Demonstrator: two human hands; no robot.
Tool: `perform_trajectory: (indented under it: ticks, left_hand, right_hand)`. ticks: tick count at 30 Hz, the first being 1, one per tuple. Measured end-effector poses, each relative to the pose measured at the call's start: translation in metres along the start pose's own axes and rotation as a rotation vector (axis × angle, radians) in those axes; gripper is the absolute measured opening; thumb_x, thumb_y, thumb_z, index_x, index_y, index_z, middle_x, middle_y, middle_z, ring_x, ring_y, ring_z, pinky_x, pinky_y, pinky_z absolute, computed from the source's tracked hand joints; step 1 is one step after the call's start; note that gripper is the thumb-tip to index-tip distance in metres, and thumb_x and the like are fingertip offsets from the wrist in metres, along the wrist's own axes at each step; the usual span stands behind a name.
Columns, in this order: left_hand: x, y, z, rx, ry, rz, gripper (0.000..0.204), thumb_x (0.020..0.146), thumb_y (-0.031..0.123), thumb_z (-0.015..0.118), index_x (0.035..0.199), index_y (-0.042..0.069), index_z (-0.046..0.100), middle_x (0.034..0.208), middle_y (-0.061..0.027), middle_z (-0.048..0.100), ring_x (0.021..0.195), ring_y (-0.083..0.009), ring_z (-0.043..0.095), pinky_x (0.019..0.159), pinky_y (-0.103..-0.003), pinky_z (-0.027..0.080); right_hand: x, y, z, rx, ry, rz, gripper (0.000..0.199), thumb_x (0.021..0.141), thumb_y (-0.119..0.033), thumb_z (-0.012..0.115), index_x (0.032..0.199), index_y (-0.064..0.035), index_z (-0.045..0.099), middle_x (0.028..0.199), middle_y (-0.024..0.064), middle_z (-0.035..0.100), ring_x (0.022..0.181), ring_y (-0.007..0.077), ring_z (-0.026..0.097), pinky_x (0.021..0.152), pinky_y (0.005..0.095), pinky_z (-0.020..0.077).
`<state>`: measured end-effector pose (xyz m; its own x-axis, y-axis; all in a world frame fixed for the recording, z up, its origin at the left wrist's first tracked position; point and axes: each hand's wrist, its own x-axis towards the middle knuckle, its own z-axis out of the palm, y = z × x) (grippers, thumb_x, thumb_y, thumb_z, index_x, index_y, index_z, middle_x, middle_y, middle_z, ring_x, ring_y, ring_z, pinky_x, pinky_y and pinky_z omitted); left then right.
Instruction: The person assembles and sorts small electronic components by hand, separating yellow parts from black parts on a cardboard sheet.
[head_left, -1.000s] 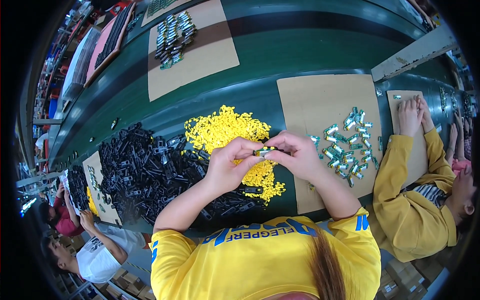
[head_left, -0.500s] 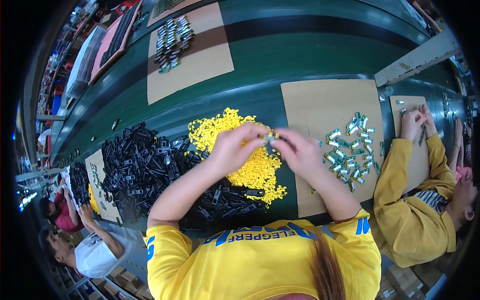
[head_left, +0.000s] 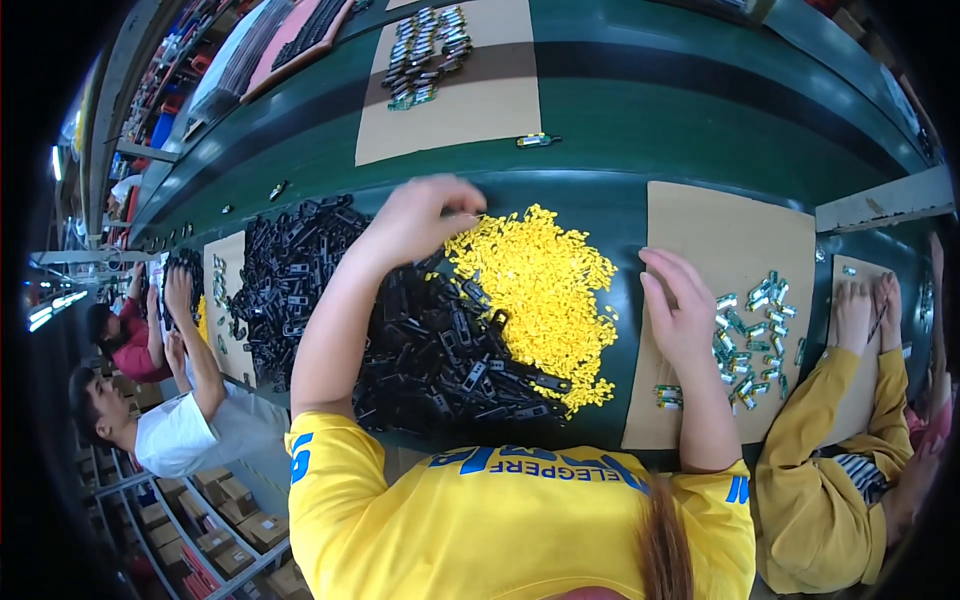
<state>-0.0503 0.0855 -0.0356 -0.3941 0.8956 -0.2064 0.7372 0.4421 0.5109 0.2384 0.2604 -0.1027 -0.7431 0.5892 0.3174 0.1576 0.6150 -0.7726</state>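
My left hand [head_left: 425, 215] is over the upper left edge of a heap of small yellow plastic pieces [head_left: 545, 270]. Its fingers are loosely bent, with the thumb apart from them, and I see nothing held. Beneath and beside that forearm spreads a large pile of black plastic casings [head_left: 300, 265]. My right hand [head_left: 682, 305] hovers at the left part of a cardboard sheet [head_left: 725, 220], thumb and fingers apart, holding nothing. Several small green-and-silver circuit board pieces [head_left: 755, 335] lie on that sheet, just right of the hand.
A single part with a green and yellow body and black end [head_left: 538, 141] lies on the green conveyor belt [head_left: 640, 110]. Beyond it, another cardboard sheet [head_left: 450, 130] carries rows of parts. A pale metal bar [head_left: 885, 200] crosses at right. Co-workers sit on both sides.
My hands were together holding a small part; now they are apart, left hand far left, right hand over the cardboard. A part now lies on the belt. The view has shifted.
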Motion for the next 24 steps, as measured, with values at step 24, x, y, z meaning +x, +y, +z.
perform_trajectory:
  ticks: [24]
  left_hand:
    - [0.002, 0.061, 0.078, -0.764, -0.230, -0.101, 0.026, 0.085, -0.004, 0.059, 0.106, 0.006, 0.071, 0.088, -0.0009, 0.067, 0.059, -0.0083, 0.046, 0.057, -0.021, 0.039]
  right_hand:
    - [-0.012, -0.031, -0.007, 0.112, -0.293, 0.052, 0.020, 0.081, -0.001, 0.071, 0.101, -0.0037, 0.073, 0.102, 0.0081, 0.068, 0.084, 0.0189, 0.062, 0.070, 0.0272, 0.0495]
